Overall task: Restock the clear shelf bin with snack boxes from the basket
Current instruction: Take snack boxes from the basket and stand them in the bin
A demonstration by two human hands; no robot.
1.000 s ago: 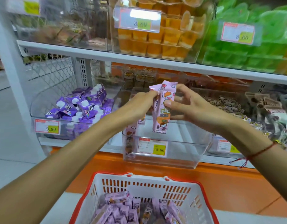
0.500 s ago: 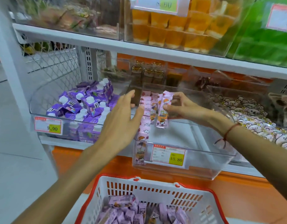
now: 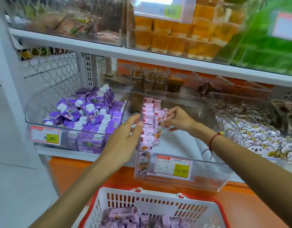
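**Pink boxes going into the clear bin**

A white shop shelf (image 3: 86, 153) carries clear bins of snacks. In the middle clear shelf bin (image 3: 207, 180), pink snack boxes (image 3: 147, 122) stand in a row along its left wall. The right hand (image 3: 178, 120) pinches one snack box (image 3: 159, 127) beside that row. The left hand (image 3: 123, 142), fingers straight, touches the bin's left wall. Below, a red-rimmed white basket (image 3: 158, 204) holds more boxes.
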